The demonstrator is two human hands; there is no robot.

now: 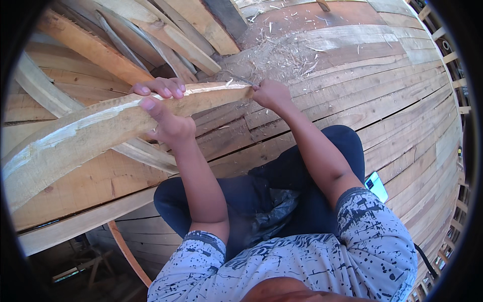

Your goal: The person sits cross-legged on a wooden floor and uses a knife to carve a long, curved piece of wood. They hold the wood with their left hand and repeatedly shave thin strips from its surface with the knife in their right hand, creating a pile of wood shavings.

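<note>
The curved beam [95,128] slanted from the far left to the right hand [274,94] — its fingers closed in a fist, seemingly on a thin tool [243,79] — while the left hand's [173,123] fingers clasped it partway along. A pale shaved strip ran along its top, shavings [297,63] lay beyond; shaping looked well begun, but how much was left I couldn't tell.

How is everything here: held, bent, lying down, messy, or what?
Left hand: gripping the beam
Right hand: closed on the tool
Beam: curved, pale strip along its top edge
Tool: held, partly hidden
Shavings: loose, scattered
Phone: lying camera side up
</note>
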